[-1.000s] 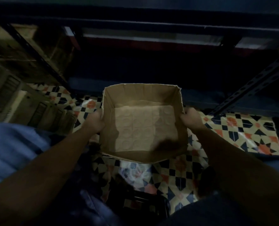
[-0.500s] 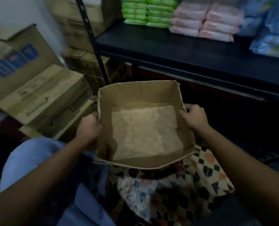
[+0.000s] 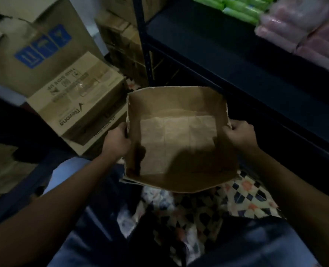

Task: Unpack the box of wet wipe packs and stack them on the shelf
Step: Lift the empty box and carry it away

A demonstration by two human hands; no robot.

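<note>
An open brown cardboard box (image 3: 179, 145) is held in front of me above the patterned floor, and nothing lies inside it. My left hand (image 3: 117, 142) grips its left wall. My right hand (image 3: 240, 134) grips its right wall. The dark shelf (image 3: 227, 53) runs along the upper right. On it sit stacked green wet wipe packs (image 3: 238, 6) and pink wet wipe packs (image 3: 304, 31) at the top right.
Closed cardboard cartons (image 3: 77, 97) are stacked at the left, with a larger carton (image 3: 34, 49) bearing blue symbols behind them. More cartons (image 3: 121, 35) stand behind the shelf's upright post (image 3: 144, 47). Patterned floor tiles (image 3: 217, 209) show below the box. My blue-clad knees are at the bottom.
My view has swung up and leftwards from the dark lower shelf to the cartons and the stocked shelf. Both hands kept hold of the box, which has risen with them.
</note>
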